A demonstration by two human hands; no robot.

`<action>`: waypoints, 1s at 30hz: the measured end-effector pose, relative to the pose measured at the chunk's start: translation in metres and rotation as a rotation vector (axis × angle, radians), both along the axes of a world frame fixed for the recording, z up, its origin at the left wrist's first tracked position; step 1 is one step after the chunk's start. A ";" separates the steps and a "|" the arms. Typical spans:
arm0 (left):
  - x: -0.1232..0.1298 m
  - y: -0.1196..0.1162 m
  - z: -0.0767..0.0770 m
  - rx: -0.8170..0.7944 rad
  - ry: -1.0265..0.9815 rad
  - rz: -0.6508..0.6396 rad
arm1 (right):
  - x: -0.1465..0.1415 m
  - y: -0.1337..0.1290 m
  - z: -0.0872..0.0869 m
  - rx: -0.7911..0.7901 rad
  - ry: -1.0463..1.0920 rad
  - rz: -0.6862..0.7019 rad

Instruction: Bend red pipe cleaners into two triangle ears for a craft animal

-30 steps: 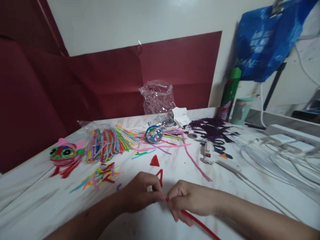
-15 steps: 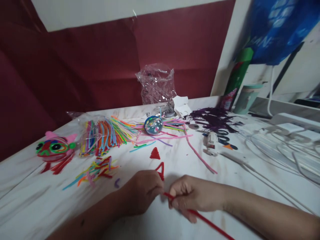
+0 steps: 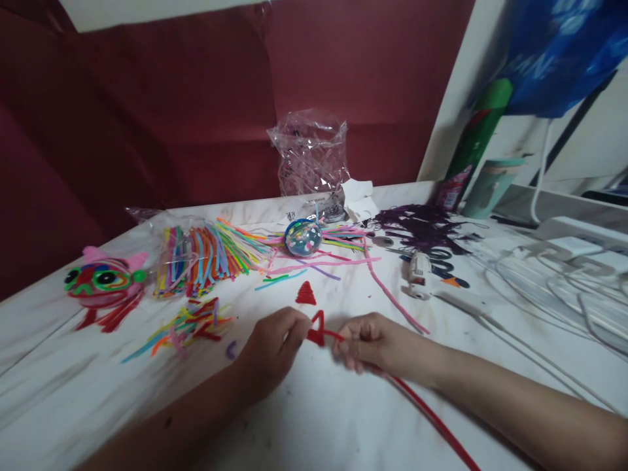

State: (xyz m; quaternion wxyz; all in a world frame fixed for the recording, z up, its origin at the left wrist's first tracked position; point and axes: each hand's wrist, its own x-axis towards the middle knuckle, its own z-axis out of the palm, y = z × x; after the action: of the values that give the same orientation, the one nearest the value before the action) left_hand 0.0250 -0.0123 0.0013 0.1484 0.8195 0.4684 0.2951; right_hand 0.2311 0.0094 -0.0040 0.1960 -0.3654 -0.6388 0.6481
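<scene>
A long red pipe cleaner (image 3: 432,418) runs from the front right up through my right hand (image 3: 366,341), whose fingers are pinched round it. Its bent end forms a small red triangle outline (image 3: 318,322) between the hands. My left hand (image 3: 282,340) is closed at the triangle's left side, its fingertips pinching that red end. Just behind, a filled red triangle (image 3: 305,294) lies flat on the white table.
Cut pipe-cleaner pieces (image 3: 191,327), a colourful bundle (image 3: 210,258) and a pig-like figure (image 3: 105,284) lie left. A decorated ball (image 3: 303,237) sits behind. On the right are a glue bottle (image 3: 419,275), purple shreds (image 3: 422,226) and cables (image 3: 520,347).
Both hands have moved up and away from me, towards the small triangle outline. The red pipe cleaner has come along in my right hand. The camera view has shifted slightly.
</scene>
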 end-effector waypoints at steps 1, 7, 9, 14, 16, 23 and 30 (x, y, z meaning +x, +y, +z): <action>-0.001 0.004 -0.002 0.005 0.051 0.071 | 0.001 0.004 0.001 0.047 -0.023 -0.065; 0.004 0.018 -0.026 0.018 0.265 0.212 | 0.001 0.017 -0.008 0.092 -0.070 -0.146; 0.008 0.018 -0.030 0.014 0.247 0.219 | -0.002 0.017 -0.012 0.101 -0.098 -0.152; 0.012 0.016 -0.029 0.010 0.179 0.217 | -0.011 0.022 -0.015 0.134 -0.184 -0.292; 0.012 0.014 -0.027 0.013 0.172 0.218 | -0.016 0.030 -0.014 0.134 -0.210 -0.303; 0.011 0.016 -0.029 0.000 0.125 0.161 | -0.035 0.056 -0.004 0.089 -0.258 -0.223; 0.010 0.016 -0.025 -0.211 -0.279 0.237 | -0.036 0.040 -0.005 0.029 -0.040 -0.205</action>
State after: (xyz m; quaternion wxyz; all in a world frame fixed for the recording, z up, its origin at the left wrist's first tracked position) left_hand 0.0348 0.0042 -0.0234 0.2611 0.6899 0.5647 0.3701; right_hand 0.1953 0.0490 -0.0091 0.2537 -0.4388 -0.6112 0.6079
